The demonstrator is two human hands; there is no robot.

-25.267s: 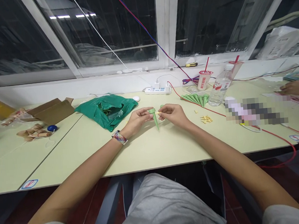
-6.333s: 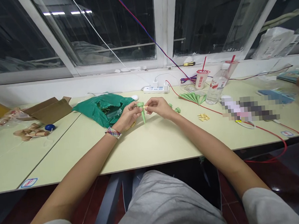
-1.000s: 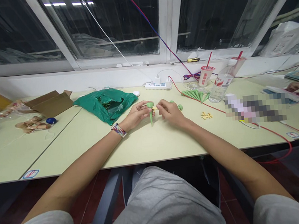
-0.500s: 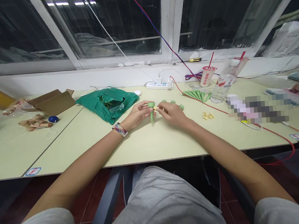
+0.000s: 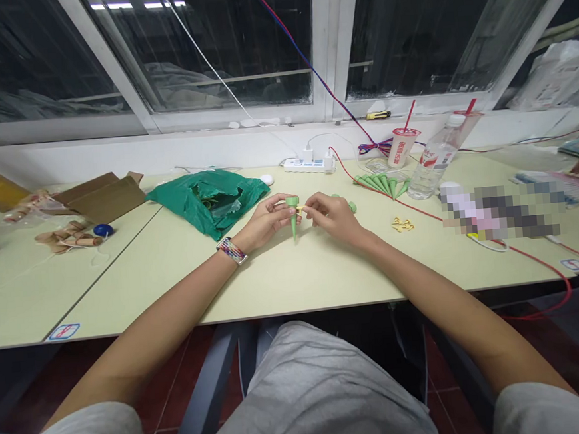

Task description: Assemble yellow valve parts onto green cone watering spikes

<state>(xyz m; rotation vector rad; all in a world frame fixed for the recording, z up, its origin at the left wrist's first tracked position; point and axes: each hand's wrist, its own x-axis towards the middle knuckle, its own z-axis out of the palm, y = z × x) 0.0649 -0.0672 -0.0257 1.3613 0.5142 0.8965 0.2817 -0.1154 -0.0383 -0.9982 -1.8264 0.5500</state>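
Right hand (image 5: 334, 215) now covers one small green cap seen just before. Left hand (image 5: 268, 220) pinches a green plastic spike (image 5: 294, 222), nearly upright, tip down, above the table (image 5: 294, 277). Right fingertips (image 5: 309, 209) press a small yellow piece (image 5: 300, 211) against its top; hands close together. Two green caps (image 5: 352, 206) lie just beyond the right hand.

The plastic spike (image 5: 293, 225) was green, the small piece (image 5: 300, 211) yellow. The wristband (image 5: 231, 251) had multicoloured stripes, the bag (image 5: 203, 207) deep green.
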